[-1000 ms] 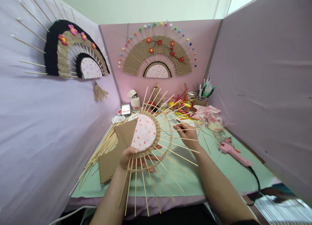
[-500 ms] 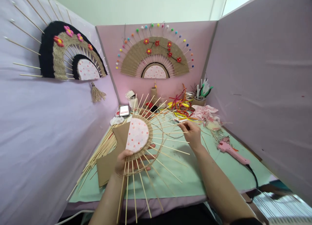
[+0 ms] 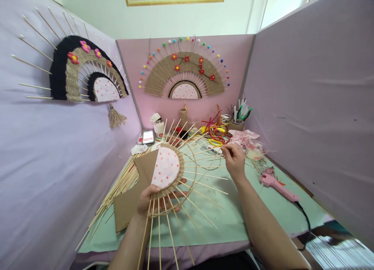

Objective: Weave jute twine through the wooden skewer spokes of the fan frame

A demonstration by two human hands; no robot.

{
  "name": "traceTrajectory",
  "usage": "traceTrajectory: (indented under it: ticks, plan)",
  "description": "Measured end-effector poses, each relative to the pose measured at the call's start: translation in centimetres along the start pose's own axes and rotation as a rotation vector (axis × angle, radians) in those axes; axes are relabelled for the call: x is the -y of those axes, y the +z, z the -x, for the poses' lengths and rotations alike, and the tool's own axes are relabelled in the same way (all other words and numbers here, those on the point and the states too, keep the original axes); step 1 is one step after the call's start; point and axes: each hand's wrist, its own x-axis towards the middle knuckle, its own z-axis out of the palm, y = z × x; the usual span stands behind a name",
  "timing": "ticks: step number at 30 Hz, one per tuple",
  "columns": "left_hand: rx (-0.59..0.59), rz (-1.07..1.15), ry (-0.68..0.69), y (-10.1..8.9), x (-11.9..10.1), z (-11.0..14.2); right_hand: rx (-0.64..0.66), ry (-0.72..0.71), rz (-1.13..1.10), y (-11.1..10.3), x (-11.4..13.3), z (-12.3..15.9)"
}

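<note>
Held over the table, toward its near edge, the fan seems light with fragile sticks, best gripped at its stiffer core, as the left hand does; the right hand pinches apparent twine.

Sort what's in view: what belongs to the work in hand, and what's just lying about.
Belonging to the work:
half-round fan, held in the left hand
its sticks
thin cord around them, seemingly pinched by the right hand
loose sticks, probably spares

Apparently just lying about:
glue gun
pipe cleaners
crumpled pink cloth
white jar
</note>
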Motion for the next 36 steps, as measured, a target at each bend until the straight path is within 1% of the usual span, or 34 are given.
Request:
traceTrajectory:
  ticks: [3,6,8,10,12,13,15,20,23,28,33,36]
  plan:
    - [0.012,-0.007,-0.028,0.2,0.2,-0.1,0.130,0.145,-0.083,0.5,-0.3,0.1]
    - [0.032,-0.016,-0.064,0.3,0.7,-0.2,0.211,0.235,-0.146,1.3,-0.3,0.3]
    - [0.051,-0.022,-0.103,0.3,1.1,-0.3,0.243,0.268,-0.169,2.1,-0.1,0.6]
    - [0.061,-0.031,-0.140,0.3,1.5,-0.3,0.309,0.287,-0.191,2.8,0.2,1.0]
    - [0.064,-0.037,-0.158,0.3,1.7,-0.3,0.374,0.292,-0.209,3.3,0.4,1.2]
    - [0.066,-0.039,-0.159,0.3,1.7,-0.3,0.386,0.288,-0.214,3.5,0.5,1.3]
    - [0.073,-0.041,-0.154,0.4,1.6,-0.3,0.341,0.289,-0.216,3.4,0.4,1.3]
    - [0.095,-0.048,-0.141,0.6,1.3,-0.4,0.160,0.280,-0.186,2.4,-0.2,0.7]
    - [0.083,-0.046,-0.134,0.6,1.3,-0.4,0.121,0.277,-0.179,2.0,-0.3,0.6]
    - [0.078,-0.036,-0.119,0.6,1.3,-0.4,0.066,0.282,-0.204,1.4,0.3,0.4]
    - [0.085,-0.015,-0.104,0.6,1.1,-0.3,-0.052,0.215,-0.239,0.6,0.3,0.0]
    - [0.099,-0.007,-0.098,0.6,1.1,-0.3,-0.085,0.170,-0.256,0.0,-0.1,-0.3]
